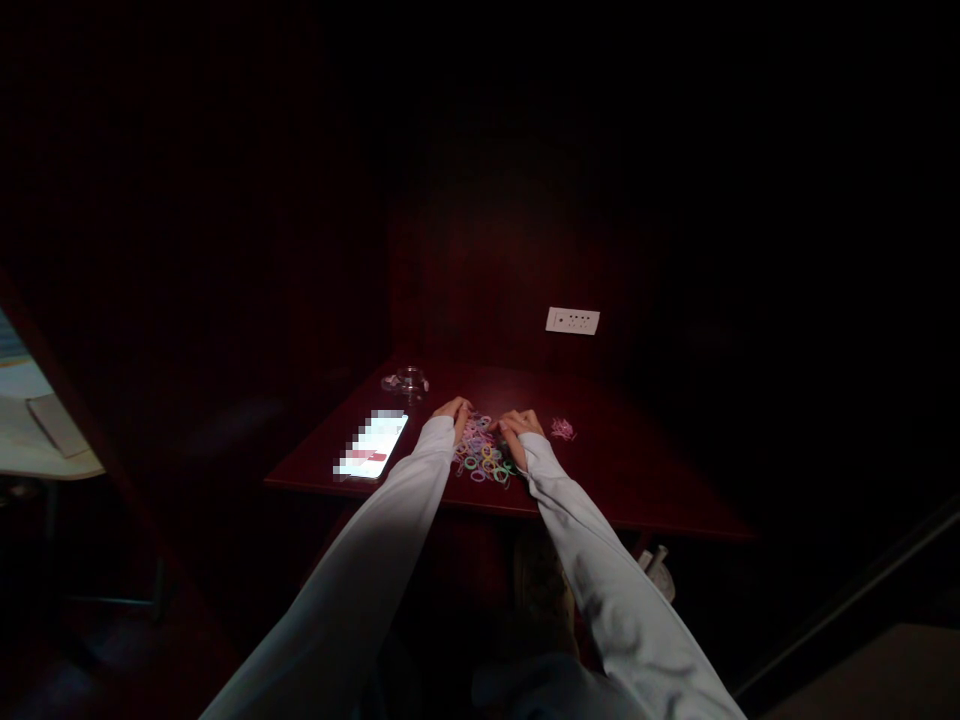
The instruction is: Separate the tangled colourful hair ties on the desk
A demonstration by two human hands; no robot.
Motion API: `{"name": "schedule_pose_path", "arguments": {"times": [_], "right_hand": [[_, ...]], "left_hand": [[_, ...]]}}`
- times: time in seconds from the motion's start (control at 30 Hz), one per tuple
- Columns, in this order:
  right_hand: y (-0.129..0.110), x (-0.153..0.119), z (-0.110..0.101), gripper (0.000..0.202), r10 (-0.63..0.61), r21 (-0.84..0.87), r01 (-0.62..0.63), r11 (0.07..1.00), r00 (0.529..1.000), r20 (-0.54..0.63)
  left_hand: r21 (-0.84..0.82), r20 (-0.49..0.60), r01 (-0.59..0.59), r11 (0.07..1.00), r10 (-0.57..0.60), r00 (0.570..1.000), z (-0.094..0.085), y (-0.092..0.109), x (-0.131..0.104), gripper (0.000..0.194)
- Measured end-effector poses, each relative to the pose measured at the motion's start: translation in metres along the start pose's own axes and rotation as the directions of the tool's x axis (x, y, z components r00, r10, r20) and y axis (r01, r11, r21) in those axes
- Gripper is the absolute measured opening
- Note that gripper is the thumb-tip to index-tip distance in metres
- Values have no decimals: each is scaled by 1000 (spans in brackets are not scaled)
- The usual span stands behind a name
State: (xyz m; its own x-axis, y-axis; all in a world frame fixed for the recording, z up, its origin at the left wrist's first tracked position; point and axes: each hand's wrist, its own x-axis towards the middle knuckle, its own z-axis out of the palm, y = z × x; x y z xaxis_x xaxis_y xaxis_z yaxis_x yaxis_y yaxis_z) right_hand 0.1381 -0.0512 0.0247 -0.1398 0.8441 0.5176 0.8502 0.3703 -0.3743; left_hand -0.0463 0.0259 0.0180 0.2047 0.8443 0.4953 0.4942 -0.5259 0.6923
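Note:
A loose pile of small coloured bands, in purple, yellow, green and pink, lies near the front edge of the dark red table. My left hand rests at the pile's upper left side, its fingers bent towards the bands. At the upper right side of the pile is my right hand, with its fingers curled. Whatever either hand may hold is too small and dim to make out. A separate small heap of pink bands lies to the right of my right hand.
A lit phone lies on the table left of my left arm. Behind it stands a clear container with small pinkish things beside it. A white socket panel is on the back wall. Another table shows at far left.

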Motion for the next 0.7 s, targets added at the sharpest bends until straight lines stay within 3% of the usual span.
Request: {"name": "schedule_pose_path", "arguments": {"times": [0.37, 0.7], "right_hand": [[-27, -7, -3, 35, -217, -148, 247, 958, 957, 194], [-14, -3, 4, 43, -94, -176, 99, 979, 995, 37]], "left_hand": [[73, -25, 3, 997, -2, 1000, -5, 4, -1, 38], [219, 16, -5, 976, 2, 1000, -9, 8, -4, 36]]}}
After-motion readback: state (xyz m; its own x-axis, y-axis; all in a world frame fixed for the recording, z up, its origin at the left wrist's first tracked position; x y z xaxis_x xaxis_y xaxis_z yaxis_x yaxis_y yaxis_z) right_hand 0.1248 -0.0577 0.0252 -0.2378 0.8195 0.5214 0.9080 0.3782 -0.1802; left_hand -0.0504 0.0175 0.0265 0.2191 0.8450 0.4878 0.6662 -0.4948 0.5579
